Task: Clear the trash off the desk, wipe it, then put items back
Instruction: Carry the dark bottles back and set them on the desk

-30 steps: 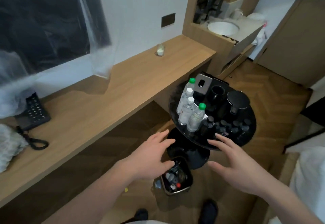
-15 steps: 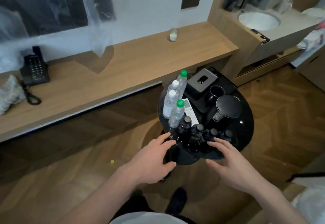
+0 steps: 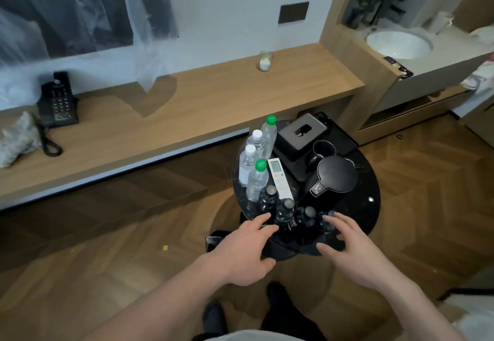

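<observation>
A round black side table stands below the wooden desk. It carries several clear water bottles, several dark bottles at its near edge, a white remote, a black kettle, a black cup and a black tissue box. My left hand and my right hand hover open on either side of the dark bottles, fingers spread, holding nothing.
On the desk stand a black phone at the left, a crumpled cloth beside it and a small glass at the back. A clear plastic sheet hangs down the wall. A sink counter is at the right.
The view has come closer over the round table. Both hands have moved forward to the dark bottles at its near edge. The bin on the floor has gone out of sight.
</observation>
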